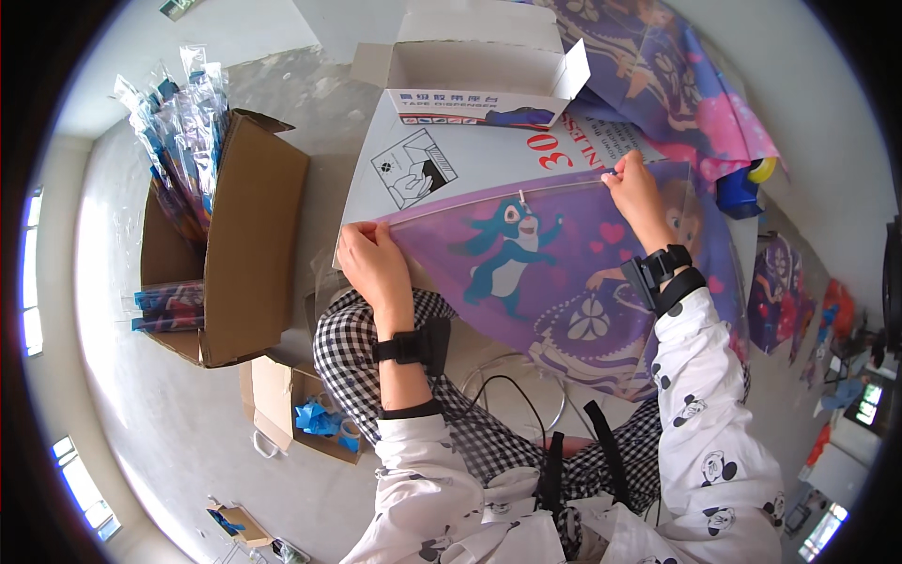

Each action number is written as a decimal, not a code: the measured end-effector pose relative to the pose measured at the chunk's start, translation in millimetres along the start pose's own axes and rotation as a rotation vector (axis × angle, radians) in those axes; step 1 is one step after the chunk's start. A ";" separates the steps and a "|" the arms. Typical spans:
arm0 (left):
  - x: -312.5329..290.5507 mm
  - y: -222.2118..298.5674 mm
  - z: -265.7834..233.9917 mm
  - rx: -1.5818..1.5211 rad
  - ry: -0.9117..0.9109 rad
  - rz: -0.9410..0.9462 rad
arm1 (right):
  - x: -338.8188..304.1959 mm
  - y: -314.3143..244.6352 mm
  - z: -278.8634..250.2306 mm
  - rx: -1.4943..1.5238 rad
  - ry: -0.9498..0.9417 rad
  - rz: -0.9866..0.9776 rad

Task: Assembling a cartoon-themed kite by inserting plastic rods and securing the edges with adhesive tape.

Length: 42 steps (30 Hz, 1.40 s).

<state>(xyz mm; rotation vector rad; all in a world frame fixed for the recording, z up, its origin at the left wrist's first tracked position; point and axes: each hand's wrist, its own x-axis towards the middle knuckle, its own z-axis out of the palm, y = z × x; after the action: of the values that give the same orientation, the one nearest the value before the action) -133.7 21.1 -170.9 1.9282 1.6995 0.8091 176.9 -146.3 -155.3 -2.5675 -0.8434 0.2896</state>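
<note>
A purple kite is spread across my lap and the front of a white printed carton top. Its print shows a teal rabbit, pink hearts and a figure in a gown. My left hand is closed in a pinch on the kite's left corner. Along the straight upper edge, my right hand pinches the fabric with thumb and finger. A small dark blue bit shows at those right fingertips; I cannot make out what it is. A short white piece stands out from the edge above the rabbit.
An open white box stands behind the kite on the carton. Another printed kite drapes at the back right, above a blue tape dispenser. At left, a cardboard box holds several plastic-wrapped packs; a smaller box sits below.
</note>
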 end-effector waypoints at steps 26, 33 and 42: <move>-9.6 79.4 50.1 -0.127 -0.361 0.920 | -35.2 -77.1 32.1 0.208 0.052 -0.611; -16.1 78.9 73.0 -0.159 -0.417 0.915 | -29.4 -68.2 39.7 0.155 0.000 -0.631; -18.9 76.7 73.5 -0.151 -0.413 0.835 | -27.4 -66.0 41.5 0.212 0.015 -0.623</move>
<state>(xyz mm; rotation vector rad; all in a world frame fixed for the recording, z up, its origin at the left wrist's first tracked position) -29.1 -4.9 -175.8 2.4772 0.5487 0.6958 107.7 -101.4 -160.6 -1.9886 -1.4577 0.1547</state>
